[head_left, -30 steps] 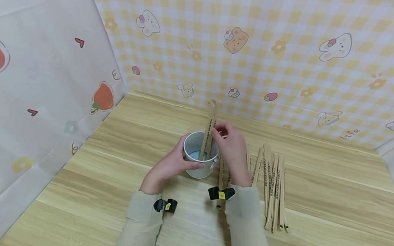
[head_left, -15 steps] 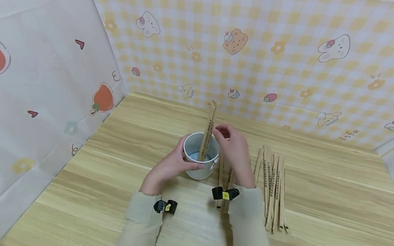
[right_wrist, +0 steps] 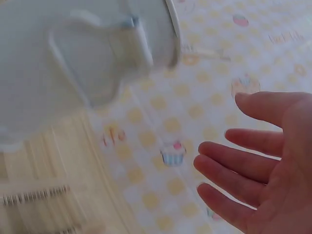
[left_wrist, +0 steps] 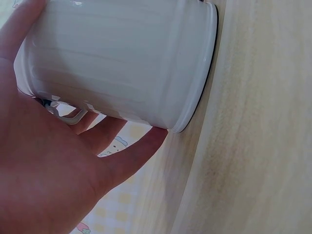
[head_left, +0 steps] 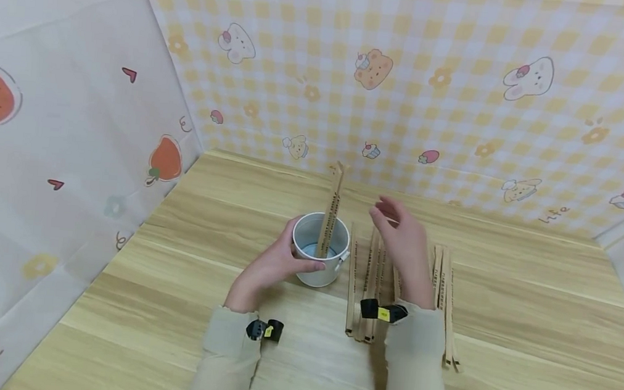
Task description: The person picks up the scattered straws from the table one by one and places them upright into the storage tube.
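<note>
A small white bucket (head_left: 318, 277) stands upright on the table, and its bail handle (right_wrist: 68, 63) hangs at the side in the right wrist view. My left hand (head_left: 275, 261) grips the bucket from the left, thumb near the front rim and fingers around the wall (left_wrist: 112, 58). Slim paper-wrapped sticks (head_left: 330, 212) in brown printed wrappers, like wrapped straws, lean inside the bucket and rise above the rim. My right hand (head_left: 407, 243) hovers to the right, holding nothing, its fingers (right_wrist: 234, 163) spread and loosely bent.
More paper-wrapped sticks (head_left: 352, 291) lie side by side on the wooden table (head_left: 169, 294), right of the bucket and partly hidden beneath my right arm. A checked cloth wall (head_left: 314, 46) rises behind the table, and a white printed one (head_left: 74, 106) at the left.
My right hand has let go of a paper-wrapped stick at the bucket and moved right, over the sticks on the table. The left hand keeps its grip on the bucket.
</note>
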Motion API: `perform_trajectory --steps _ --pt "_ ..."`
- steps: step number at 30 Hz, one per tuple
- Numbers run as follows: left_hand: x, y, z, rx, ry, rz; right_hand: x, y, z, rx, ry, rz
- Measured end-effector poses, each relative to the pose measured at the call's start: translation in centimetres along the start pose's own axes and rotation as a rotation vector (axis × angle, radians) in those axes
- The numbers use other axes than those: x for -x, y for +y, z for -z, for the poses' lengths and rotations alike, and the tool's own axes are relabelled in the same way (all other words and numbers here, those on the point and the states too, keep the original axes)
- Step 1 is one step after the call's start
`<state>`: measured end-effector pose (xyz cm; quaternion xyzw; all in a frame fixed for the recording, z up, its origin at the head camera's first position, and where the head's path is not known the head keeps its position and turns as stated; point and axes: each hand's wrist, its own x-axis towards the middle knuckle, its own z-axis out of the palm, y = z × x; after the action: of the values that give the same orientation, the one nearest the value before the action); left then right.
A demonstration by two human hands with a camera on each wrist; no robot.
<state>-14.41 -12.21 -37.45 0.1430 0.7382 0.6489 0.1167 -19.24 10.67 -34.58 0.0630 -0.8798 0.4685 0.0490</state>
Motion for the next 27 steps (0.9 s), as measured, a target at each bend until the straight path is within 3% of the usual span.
perform_trajectory --steps 11,27 --pt "0.0 -0.1 0.0 0.004 0.003 0.023 1.1 3.4 3.5 0.051 0.053 -0.026" --pt "0.0 -0.1 -0.1 -0.029 0.007 0.030 2.5 6.8 7.3 0.138 0.073 -0.193"
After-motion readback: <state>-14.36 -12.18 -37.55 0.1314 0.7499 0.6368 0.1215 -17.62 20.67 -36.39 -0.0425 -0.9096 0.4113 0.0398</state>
